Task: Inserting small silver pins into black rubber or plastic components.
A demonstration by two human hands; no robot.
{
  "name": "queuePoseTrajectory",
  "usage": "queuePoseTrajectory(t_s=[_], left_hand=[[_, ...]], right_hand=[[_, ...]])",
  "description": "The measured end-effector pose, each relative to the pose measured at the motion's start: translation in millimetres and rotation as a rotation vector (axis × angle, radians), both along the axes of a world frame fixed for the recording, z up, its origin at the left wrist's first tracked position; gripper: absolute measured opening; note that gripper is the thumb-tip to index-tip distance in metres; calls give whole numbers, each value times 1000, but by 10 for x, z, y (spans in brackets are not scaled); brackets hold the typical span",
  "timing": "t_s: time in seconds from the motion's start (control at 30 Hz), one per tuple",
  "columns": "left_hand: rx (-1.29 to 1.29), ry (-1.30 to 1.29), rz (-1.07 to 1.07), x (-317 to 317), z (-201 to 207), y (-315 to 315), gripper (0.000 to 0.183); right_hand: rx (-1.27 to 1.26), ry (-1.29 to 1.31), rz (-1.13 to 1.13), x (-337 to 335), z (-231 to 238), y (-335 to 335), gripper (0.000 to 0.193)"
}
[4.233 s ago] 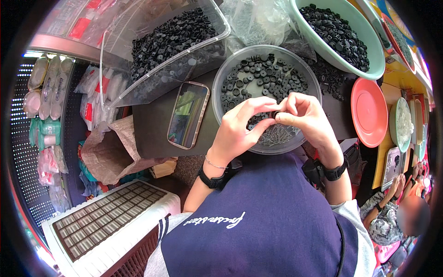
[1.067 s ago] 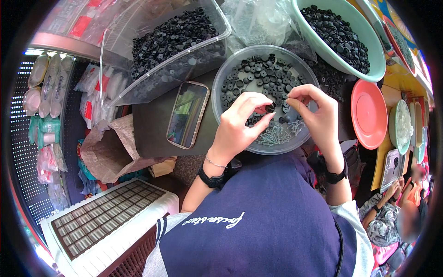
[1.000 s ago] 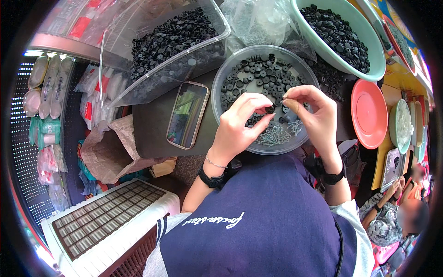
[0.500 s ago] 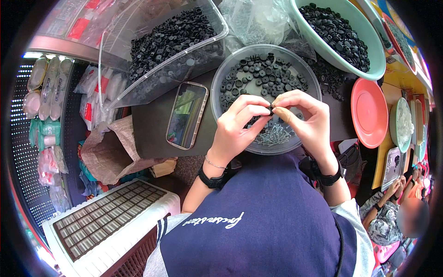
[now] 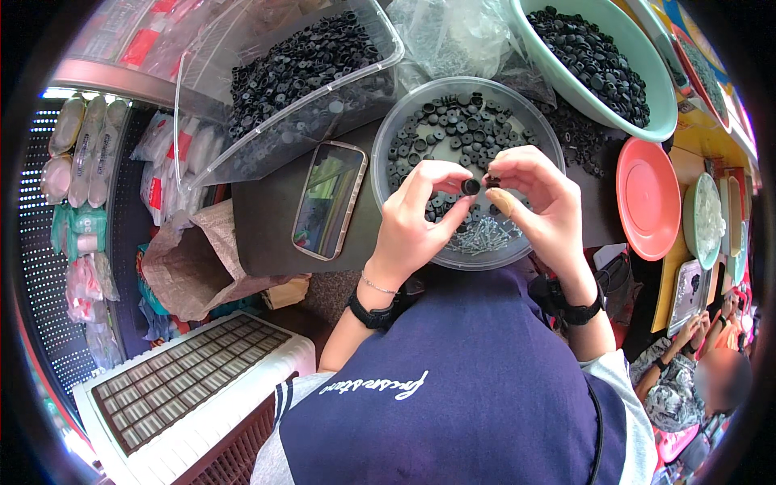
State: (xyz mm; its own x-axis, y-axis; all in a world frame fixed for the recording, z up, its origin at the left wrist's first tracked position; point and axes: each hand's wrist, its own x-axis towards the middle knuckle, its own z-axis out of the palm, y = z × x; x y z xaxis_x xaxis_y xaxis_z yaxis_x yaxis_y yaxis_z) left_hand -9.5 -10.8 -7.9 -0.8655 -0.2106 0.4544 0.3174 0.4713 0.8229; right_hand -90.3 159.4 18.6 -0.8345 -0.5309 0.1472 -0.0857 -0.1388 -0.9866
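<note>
Between thumb and fingertips, my left hand (image 5: 416,212) pinches a small round black plastic cap (image 5: 470,187). Just to its right, my right hand (image 5: 540,198) grips a small dark piece (image 5: 491,183), mostly covered by the fingertips; its exact kind I cannot make out. A narrow gap separates the two pieces. Both hands are over a round clear plastic tub (image 5: 386,129). Loose black plastic caps (image 5: 461,129) are spread across the tub's far part, and a pile of silver screws (image 5: 478,237) lies at its near side.
A phone (image 5: 329,200) lies left of the tub. Behind stand a clear bin (image 5: 283,133) and a pale green basin (image 5: 667,105), both holding black parts. A red plate (image 5: 648,198) sits at the right. Further right, another person (image 5: 675,380) works with their hands.
My hands have drawn slightly apart. The small pieces that met at my fingertips are now separate, one in each hand, and the left one's round black face shows.
</note>
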Motion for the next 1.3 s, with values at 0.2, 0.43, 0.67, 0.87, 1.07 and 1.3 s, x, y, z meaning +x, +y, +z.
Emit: queuePoseTrajectory(t_s=[0.2, 0.43, 0.67, 0.87, 1.07, 1.3], left_hand=[[15, 7, 6, -3, -26, -9, 39], [-20, 16, 11, -14, -7, -13, 39], [-43, 35, 16, -1, -19, -20, 39], [-42, 53, 24, 1, -30, -15, 40], [-83, 97, 50, 0, -39, -36, 40], [-101, 138, 3, -29, 6, -46, 43]], right_hand=[[273, 369, 13, -20, 88, 25, 26], [287, 569, -27, -22, 45, -11, 23], [263, 518, 26, -60, 47, -14, 23], [-1, -64, 121, -27, -110, -10, 16], [20, -377, 245, -67, -123, 0, 19], [-28, -487, 286, -112, -116, 21, 19]])
